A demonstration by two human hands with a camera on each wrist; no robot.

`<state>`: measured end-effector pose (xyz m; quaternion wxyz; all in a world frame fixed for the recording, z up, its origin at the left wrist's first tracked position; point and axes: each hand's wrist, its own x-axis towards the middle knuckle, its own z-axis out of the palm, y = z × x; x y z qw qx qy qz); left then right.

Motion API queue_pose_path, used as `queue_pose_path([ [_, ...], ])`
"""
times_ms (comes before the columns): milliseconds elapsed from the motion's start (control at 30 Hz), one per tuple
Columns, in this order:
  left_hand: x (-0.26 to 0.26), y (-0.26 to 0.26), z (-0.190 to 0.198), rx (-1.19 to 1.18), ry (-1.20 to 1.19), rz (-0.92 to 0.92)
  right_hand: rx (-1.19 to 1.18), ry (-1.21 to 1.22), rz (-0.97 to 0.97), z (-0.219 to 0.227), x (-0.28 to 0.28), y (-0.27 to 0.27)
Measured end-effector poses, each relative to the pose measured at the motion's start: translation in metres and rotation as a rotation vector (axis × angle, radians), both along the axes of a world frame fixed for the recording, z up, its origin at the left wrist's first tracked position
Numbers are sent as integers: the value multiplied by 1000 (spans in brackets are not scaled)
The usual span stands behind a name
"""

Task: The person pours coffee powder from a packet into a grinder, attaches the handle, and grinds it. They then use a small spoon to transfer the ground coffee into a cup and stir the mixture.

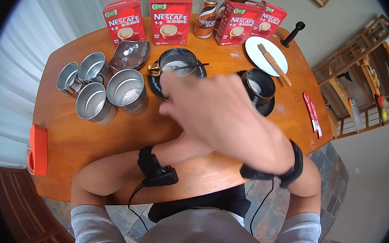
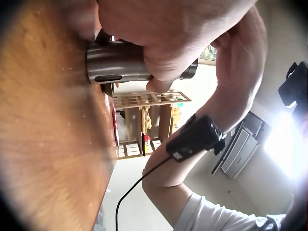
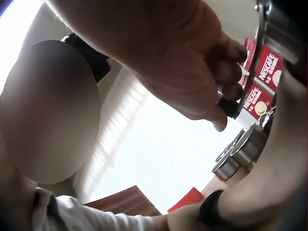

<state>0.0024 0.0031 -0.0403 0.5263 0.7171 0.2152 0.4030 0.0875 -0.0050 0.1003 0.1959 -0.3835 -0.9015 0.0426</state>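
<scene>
A dark metal hand coffee grinder [image 2: 120, 62] with a slot in its side stands upright, its base close to the wooden table [image 2: 43, 120]. My left hand [image 2: 178, 29] grips its body. In the right wrist view, my right hand [image 3: 183, 72] curls its fingers round the black knob [image 3: 228, 107] at the end of the crank arm [image 3: 252, 72]. From the head, the right hand [image 1: 222, 119] is blurred and covers the grinder and most of the left hand [image 1: 185, 148]. Just beyond is a black cup [image 1: 178, 55] with a gold handle, a spoon lying across it.
Several steel cups [image 1: 128, 90] and a dark bowl [image 1: 130, 55] stand left. Right are another black cup [image 1: 260, 83], a white plate [image 1: 254, 45] with a brush [image 1: 273, 61], and red sachets [image 1: 313, 114]. Red Nescafe boxes [image 1: 170, 17] and bottles [image 1: 207, 16] line the back.
</scene>
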Motion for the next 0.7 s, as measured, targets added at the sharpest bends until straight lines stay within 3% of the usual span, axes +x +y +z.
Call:
queue_pose_path([
  [67, 4, 1, -4, 116, 98, 92, 21, 12, -98, -8, 2, 29],
  [100, 4, 1, 4, 98, 95, 115, -34, -61, -207, -4, 5, 40],
  [167, 1, -4, 23, 15, 61, 150, 84, -6, -222, -14, 31, 59],
  [200, -1, -5, 29, -18, 70, 133, -29, -26, -311, -2, 39, 57],
  [300, -4, -6, 36, -113, 114, 91, 56, 18, -413, -12, 83, 59],
  [567, -4, -7, 40, -143, 132, 102, -138, 50, -639, 1, 147, -40],
  [700, -4, -8, 41, -145, 133, 113, -343, 44, -635, 18, 140, -93],
])
